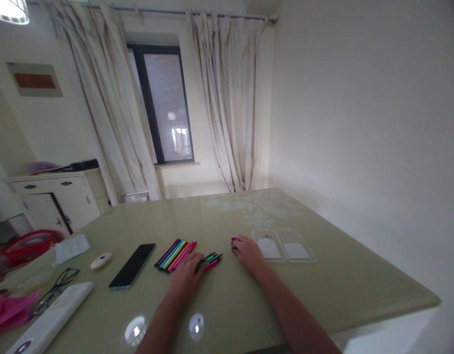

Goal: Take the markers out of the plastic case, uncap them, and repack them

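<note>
My left hand (188,271) rests on the table with its fingers curled over a few felt-tip pens (214,258), green and magenta, whose dark tips stick out to the right. Just beside it, partly covered by the hand, a row of colourful felt-tip pens (174,255) lies side by side at a slant. Farther right, my right hand (247,251) is closed around a felt-tip pen (233,239); only a pink end and a dark bit show past the fingers. Touching or close to that hand is an opened clear plastic case (302,241) with white cards inside.
Left of the pens lie a phone (133,265), a white oval object (101,260), glasses (55,290), a long white device (52,319) and a folded white item (72,248). The glossy table (219,305) meets a wall on the right. A white cabinet (79,196) stands behind left.
</note>
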Demonstrator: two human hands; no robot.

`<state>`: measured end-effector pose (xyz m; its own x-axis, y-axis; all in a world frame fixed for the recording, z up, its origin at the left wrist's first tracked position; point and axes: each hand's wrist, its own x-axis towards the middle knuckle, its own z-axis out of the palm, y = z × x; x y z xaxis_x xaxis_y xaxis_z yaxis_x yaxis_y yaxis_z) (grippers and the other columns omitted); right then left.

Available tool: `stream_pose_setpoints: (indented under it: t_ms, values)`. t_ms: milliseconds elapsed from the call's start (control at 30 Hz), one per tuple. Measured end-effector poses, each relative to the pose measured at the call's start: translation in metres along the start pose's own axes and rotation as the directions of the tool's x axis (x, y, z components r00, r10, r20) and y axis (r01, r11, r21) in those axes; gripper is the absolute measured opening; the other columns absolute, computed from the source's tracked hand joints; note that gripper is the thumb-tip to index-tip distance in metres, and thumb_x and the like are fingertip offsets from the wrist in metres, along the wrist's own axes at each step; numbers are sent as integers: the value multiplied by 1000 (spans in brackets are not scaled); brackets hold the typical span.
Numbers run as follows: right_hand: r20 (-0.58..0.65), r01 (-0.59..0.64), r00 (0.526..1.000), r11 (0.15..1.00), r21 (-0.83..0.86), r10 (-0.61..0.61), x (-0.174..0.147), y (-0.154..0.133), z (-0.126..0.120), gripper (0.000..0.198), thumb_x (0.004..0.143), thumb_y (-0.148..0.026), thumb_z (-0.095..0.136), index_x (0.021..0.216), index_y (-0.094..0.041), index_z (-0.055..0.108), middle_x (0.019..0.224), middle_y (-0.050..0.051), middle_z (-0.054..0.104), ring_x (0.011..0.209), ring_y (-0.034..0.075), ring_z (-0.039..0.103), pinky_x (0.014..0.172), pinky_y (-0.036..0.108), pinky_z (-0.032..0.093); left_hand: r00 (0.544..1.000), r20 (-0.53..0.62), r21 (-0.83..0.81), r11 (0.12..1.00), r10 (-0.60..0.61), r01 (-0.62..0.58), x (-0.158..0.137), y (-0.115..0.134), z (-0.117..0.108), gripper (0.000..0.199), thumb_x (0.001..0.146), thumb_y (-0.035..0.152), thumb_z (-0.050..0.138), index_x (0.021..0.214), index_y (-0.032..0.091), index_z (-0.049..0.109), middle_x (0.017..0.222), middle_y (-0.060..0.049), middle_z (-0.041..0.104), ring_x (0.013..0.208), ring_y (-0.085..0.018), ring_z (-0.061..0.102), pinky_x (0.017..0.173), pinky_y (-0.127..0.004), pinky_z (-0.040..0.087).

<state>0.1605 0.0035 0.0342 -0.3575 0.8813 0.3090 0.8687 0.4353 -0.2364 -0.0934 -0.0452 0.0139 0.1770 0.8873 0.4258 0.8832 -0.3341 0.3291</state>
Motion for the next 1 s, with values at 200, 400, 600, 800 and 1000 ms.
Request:
stream_pose_setpoints:
  t_ms: [200, 400, 600, 800, 1000]
  values:
    - [-12, -98, 995, 992, -76, 97, 1, -7, 6, 28, 97, -9, 49, 108, -19, 72, 112, 11, 69, 100, 21, 66, 82, 28, 48, 951, -161, 169, 942, -264, 290, -2, -18, -13, 34, 103, 31, 41, 110, 20, 73, 114, -13, 72, 109, -28, 65, 98, -43, 49]
    - [-65, -101, 993, 991, -91, 95, 1, -11, 7, 29, 99, -11, 47, 117, -20, 68, 115, 9, 69, 106, 21, 64, 87, 27, 47, 920, -171, 286, 875, -353, 390, -6, -20, -17, 21, 97, 30, 54, 98, 23, 74, 104, -9, 72, 103, -27, 65, 89, -38, 49]
    - [-143, 13, 989, 998, -66, -22, -2, -22, 5, 22, 104, -23, 50, 115, -20, 69, 111, 8, 70, 105, 23, 63, 93, 33, 48, 937, -170, 368, 863, -304, 347, -5, -13, -18, 22, 99, 32, 53, 100, 22, 73, 110, -9, 71, 107, -29, 62, 89, -40, 46]
    - [-256, 287, 921, 956, -61, -293, -4, -31, 17, 36, 104, -26, 53, 139, -22, 58, 121, 10, 70, 112, 22, 63, 100, 35, 46, 978, -186, 180, 982, 97, -64, 4, -3, -3, 21, 102, 30, 49, 102, 22, 68, 102, -7, 73, 99, -25, 65, 88, -38, 48]
    - [-229, 444, 858, 889, -115, -459, -3, -30, 21, 19, 101, -20, 59, 117, -21, 70, 99, 6, 74, 96, 20, 65, 90, 31, 49, 974, -123, 151, 974, 188, -169, 3, 10, 9, 22, 102, 26, 47, 106, 23, 69, 99, -6, 74, 96, -23, 68, 90, -35, 51]
